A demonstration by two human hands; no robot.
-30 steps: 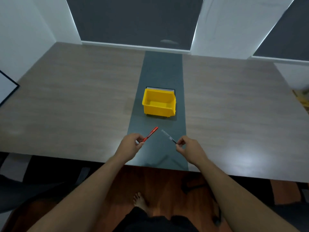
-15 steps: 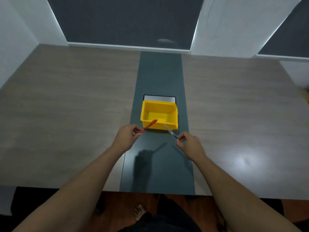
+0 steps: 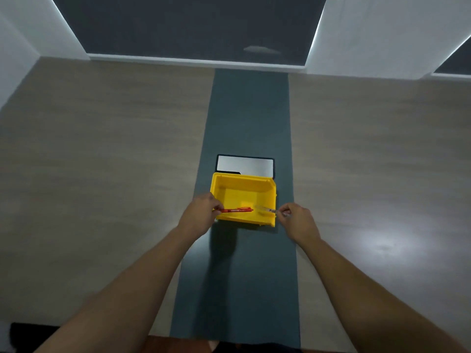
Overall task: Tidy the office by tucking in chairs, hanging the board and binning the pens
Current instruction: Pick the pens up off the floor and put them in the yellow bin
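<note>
My left hand (image 3: 201, 215) covers the back end of the red pen (image 3: 237, 210). The clear pen (image 3: 267, 209) in my right hand (image 3: 297, 221) is blurred, so I cannot tell where its tip ends. The yellow bin (image 3: 243, 186) hides the near part of the silver plate (image 3: 246, 165). The frame's lower edge cuts my elbows.

Dim, cool light; glare patch on the table (image 3: 397, 240) at right, wide-angle bending at edges.

Yellow bin (image 3: 243, 220) on table (image 3: 102, 154).
</note>
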